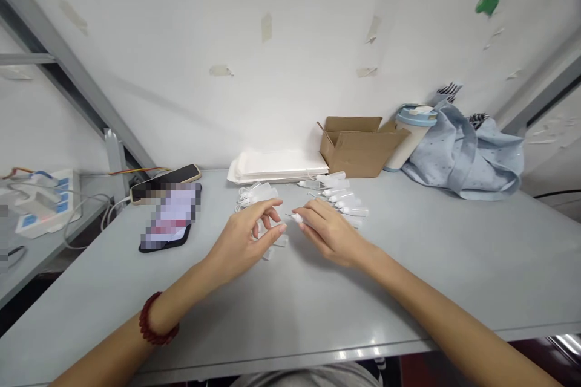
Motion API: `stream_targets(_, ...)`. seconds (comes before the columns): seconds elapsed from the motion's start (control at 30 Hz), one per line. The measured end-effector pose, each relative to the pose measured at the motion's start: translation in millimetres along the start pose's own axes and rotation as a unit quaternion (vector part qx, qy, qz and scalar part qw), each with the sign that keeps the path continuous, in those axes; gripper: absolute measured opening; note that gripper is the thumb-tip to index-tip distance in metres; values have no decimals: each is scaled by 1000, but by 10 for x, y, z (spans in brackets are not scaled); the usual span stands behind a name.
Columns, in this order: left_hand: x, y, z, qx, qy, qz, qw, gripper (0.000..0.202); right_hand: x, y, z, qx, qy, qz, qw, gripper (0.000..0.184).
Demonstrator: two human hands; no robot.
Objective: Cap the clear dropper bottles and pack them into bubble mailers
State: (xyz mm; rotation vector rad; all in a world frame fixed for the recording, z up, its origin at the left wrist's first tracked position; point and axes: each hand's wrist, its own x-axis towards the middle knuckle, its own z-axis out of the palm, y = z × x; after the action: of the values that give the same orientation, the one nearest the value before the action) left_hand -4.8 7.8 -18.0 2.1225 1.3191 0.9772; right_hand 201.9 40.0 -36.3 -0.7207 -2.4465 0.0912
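Observation:
My right hand [333, 231] pinches a small needle-tip bottle [296, 217]; its white cap and thin needle point left, while my fingers cover its body. My left hand [247, 233] is held just left of the needle, with thumb and fingers apart and nothing visible between them. Behind my right hand lies a group of similar clear bottles [345, 201] with white caps. Another cluster of clear pieces [263, 192] with white caps and thin loops sits behind my left hand. A few more clear pieces [280, 241] show below my left fingers, partly hidden.
A stack of flat white packages [281, 164] lies against the wall, beside an open cardboard box [358, 151]. Further right are a lidded cup [411, 139] and a blue cloth bag [463, 154]. On the left lie a phone [171, 217], a dark device [167, 182] and a power strip [49, 205].

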Motion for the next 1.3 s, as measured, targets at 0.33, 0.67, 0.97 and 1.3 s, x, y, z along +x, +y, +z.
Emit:
stream_targets(0.33,7,74,-73,-26,3,11,1000,19,-38,-131,-29,23,3,-10,1000,25)
stream_targets(0.67,15,115,-108,-136,-46,-56,988,20,-48,-215,-58,112,49,10,992,25)
stream_targets(0.97,9,122,-79,-249,-90,-106,958,20,-48,-242,-42,131,84,-9,988,24)
stream_targets(1.3,-7,136,-63,-306,-100,-121,939,23,-43,-266,-56,128,91,-7,988,23)
